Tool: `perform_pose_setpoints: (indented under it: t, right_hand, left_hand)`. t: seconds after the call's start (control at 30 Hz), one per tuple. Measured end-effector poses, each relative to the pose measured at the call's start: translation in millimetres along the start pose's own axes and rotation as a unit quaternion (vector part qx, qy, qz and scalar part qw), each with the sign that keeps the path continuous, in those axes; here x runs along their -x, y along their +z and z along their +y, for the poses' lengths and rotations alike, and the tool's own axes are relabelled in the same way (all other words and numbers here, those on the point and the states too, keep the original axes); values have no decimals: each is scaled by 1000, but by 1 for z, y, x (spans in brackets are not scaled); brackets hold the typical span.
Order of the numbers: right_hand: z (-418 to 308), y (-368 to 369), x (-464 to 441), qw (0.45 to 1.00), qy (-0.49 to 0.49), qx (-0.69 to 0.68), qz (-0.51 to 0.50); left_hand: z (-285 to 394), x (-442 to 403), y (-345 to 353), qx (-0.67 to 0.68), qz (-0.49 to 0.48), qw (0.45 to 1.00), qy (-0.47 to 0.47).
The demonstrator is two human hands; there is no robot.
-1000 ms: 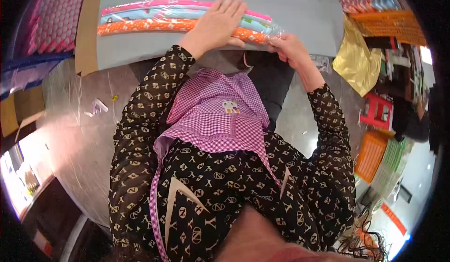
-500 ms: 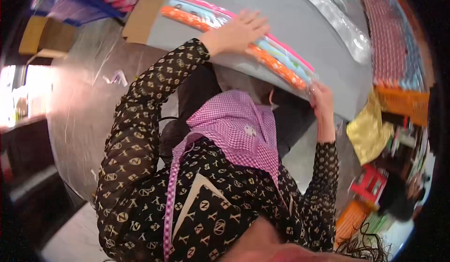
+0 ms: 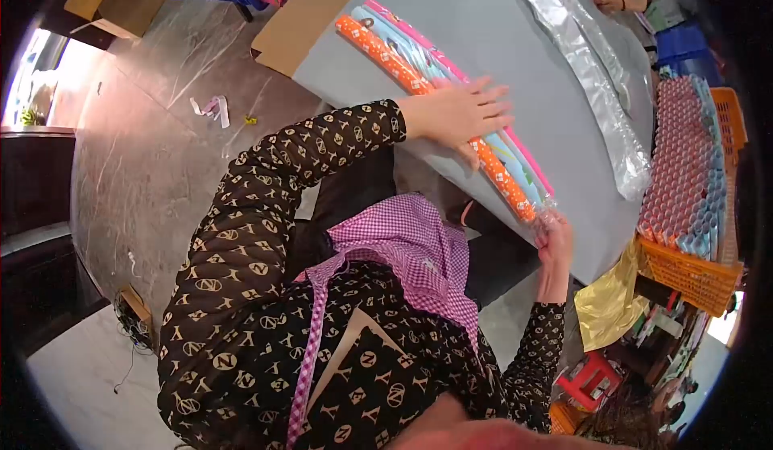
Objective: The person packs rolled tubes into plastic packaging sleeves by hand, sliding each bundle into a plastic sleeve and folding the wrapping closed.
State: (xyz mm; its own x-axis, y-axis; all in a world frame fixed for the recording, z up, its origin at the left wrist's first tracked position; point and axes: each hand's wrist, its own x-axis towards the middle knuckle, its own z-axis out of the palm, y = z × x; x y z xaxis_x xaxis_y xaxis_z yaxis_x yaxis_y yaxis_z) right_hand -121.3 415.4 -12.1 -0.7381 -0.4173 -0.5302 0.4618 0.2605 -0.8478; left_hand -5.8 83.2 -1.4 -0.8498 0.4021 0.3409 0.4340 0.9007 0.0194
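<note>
Grey tabletop (image 3: 475, 15) across the top of the frame, marble floor (image 3: 161, 88) to the left, and an orange basket (image 3: 688, 277) full of rolls at the right edge! Just above the centre lie 3 rolls side by side: the orange roll (image 3: 378, 50) nearest the body, then the light blue roll (image 3: 515, 168), then the pink roll (image 3: 529, 160). Their long axis slants from upper centre down to lower right. And look at the left hand (image 3: 463, 116): palm down across their middle, fingers extended and clenched on nothing. Down at the lower-right end it's the right hand (image 3: 555, 239) that is nearer, fingertips pinching the crumpled clear wrap (image 3: 546, 208), with the rolls running up and left from that pinch. Beyond them, upper right, loose clear sleeves (image 3: 588, 72) lie well apart.
</note>
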Motion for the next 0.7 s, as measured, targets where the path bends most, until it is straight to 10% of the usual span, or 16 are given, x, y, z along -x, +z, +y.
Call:
perform_pose_setpoints:
  t: [0.7]
  right_hand:
    - [-13, 3, 2, 985, -27, 172, 3]
  left_hand:
    - [4, -5, 10, -29, -14, 999, -21]
